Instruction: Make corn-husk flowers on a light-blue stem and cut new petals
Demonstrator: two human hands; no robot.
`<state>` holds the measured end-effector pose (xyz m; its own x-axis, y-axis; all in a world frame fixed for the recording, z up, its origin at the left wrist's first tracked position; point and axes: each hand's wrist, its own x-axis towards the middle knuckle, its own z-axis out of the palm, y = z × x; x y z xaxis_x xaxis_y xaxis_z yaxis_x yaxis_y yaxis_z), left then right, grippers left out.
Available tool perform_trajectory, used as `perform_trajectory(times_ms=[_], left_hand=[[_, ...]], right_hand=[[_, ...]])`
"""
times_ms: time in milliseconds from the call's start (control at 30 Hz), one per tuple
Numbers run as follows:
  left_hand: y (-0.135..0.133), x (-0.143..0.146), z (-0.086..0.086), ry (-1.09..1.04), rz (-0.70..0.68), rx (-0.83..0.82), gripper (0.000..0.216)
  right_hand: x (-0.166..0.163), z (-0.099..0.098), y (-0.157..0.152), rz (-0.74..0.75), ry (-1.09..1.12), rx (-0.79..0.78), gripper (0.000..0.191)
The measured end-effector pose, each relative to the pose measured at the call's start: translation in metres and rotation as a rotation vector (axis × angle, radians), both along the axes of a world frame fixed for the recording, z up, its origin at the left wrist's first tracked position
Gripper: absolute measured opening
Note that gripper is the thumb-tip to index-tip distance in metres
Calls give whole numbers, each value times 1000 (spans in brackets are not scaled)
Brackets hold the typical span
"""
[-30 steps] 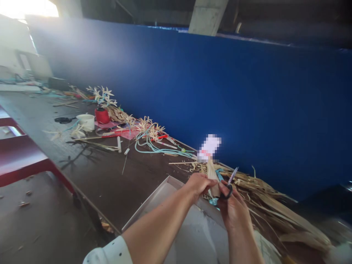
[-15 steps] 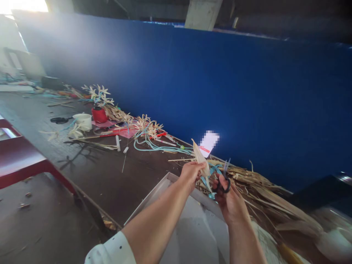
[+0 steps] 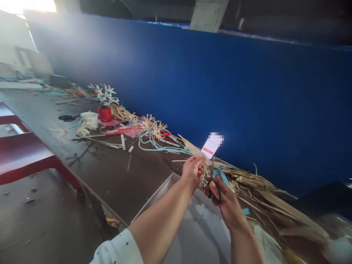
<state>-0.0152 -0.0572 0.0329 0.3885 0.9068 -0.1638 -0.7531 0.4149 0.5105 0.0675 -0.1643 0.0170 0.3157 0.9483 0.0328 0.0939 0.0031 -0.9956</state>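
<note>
My left hand (image 3: 192, 170) pinches a pale, dry corn husk (image 3: 191, 147), whose pointed end sticks out up and to the left. Close on the right, my right hand (image 3: 222, 194) is closed around black-handled scissors (image 3: 216, 190). Their blades point upward beside the husk; whether they touch it I cannot tell. Below both hands lies a shallow white box (image 3: 198, 227). Light-blue strips (image 3: 222, 176) and pale curled scraps (image 3: 205, 172) lie behind the hands. A lit phone (image 3: 210, 146) leans just beyond them.
Dried husks (image 3: 255, 179) are heaped along the blue partition (image 3: 220, 80). Leftward on the dark table (image 3: 110, 176) are husk flowers (image 3: 154, 124), blue cords (image 3: 154, 146), red thread (image 3: 105, 113), a white cup (image 3: 90, 119) and other scissors (image 3: 67, 117). A red stool (image 3: 30, 157) stands at left.
The husk has turned from nearly upright to slanting left. My right hand has swung the scissors closer to the husk. The whole view has shifted slightly.
</note>
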Motion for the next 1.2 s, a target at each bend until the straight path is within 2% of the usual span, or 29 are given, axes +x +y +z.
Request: perform_trajectory(times_ms=[600, 1200], left_hand=[[-1, 1, -3, 26, -12, 21, 39], [-1, 0, -2, 75, 20, 52, 35]], right_hand=[[-5, 2, 2, -94, -46, -10, 42], [-8, 6, 1, -95, -55, -9, 39]])
